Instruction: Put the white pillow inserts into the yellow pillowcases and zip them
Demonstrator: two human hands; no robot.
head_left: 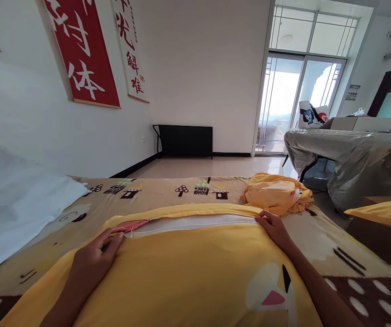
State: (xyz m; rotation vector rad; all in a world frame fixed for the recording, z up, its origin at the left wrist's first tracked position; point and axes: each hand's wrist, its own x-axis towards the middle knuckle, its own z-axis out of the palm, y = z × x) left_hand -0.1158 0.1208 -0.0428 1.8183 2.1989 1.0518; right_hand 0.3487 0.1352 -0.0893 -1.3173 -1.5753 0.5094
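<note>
A yellow pillowcase [182, 268] with a printed white and pink figure lies in front of me, its opening running sideways along the far edge. White fabric [195, 223] shows inside the opening, and a pink-red patch [134, 225] sits at its left end. My left hand [102, 254] pinches the pillowcase edge at the left end of the opening. At the right end, my right hand [273, 228] has its fingers closed on the edge. Crumpled yellow cloth [273, 193] rests just beyond my right hand.
Beneath is a patterned beige blanket [161, 193]. White bedding [18, 200] lies at left. A plastic-covered table [359, 145] with bags and boxes stands at the back right. Yellow fabric [386, 212] lies over a brown box at right. A black folded panel [186, 141] leans on the wall.
</note>
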